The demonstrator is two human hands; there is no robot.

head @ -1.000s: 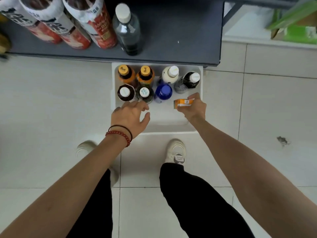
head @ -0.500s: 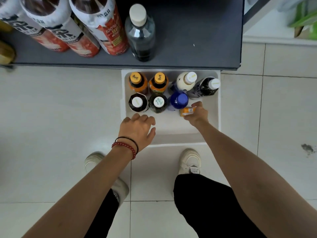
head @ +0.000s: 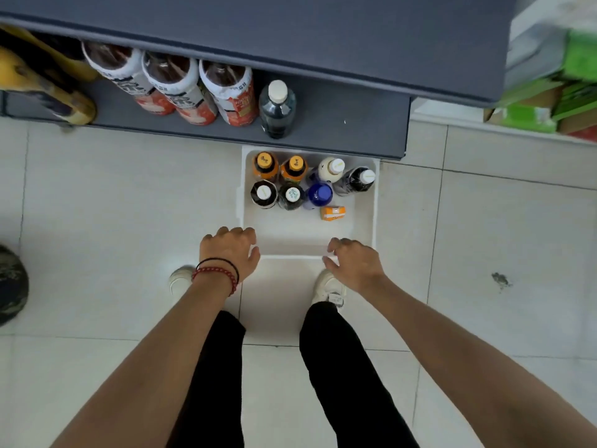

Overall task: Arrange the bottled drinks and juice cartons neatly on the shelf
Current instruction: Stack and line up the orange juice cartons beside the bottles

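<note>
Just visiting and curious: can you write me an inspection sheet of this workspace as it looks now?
Surface: grey shelf, low above tiled floor.
Job's things: seven bottles and orange carton in white bin; other bottles on shelf.
Clutter: floor stain.
Grips: left hand and right hand empty, by bin's near edge.
Cables: nothing seen.
Surroundings: green boxes right, dark round thing left.

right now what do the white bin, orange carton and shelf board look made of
White bin: likely matte moulded plastic; rounded corners, thick rim.
Orange carton: probably printed paperboard; boxy, sharp edges.
Shelf board: dark grey, matte, flat; painted metal or laminate, cannot tell.
</note>
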